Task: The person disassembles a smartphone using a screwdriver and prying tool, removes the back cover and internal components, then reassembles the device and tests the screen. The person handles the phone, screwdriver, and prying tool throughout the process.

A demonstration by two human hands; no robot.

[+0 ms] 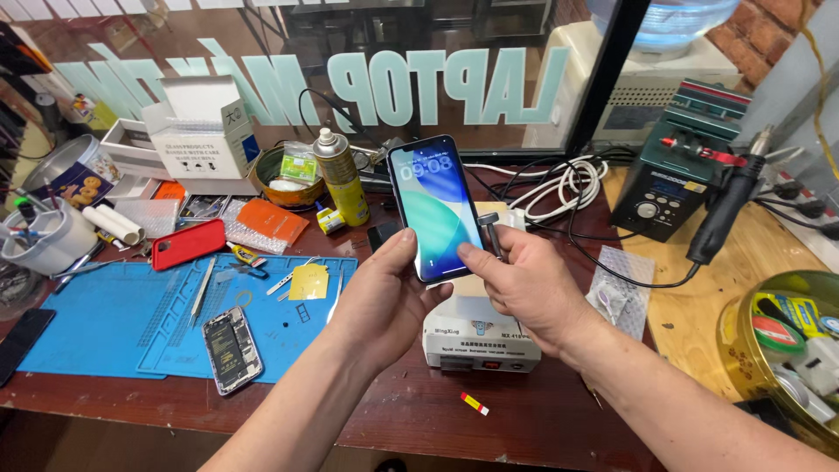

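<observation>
Both hands [454, 284] around lit phone [434, 208]

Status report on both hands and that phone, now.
Left hand and right hand both grip the lit smartphone, upright, screen on. Held above the white heating unit. Nothing between hands and phone.

Phone repair shop: blue silicone work mat [105, 319], opened grey handset [232, 349], dark green soldering station [677, 170] on cluttered reddish wooden counter [419, 411].
</observation>
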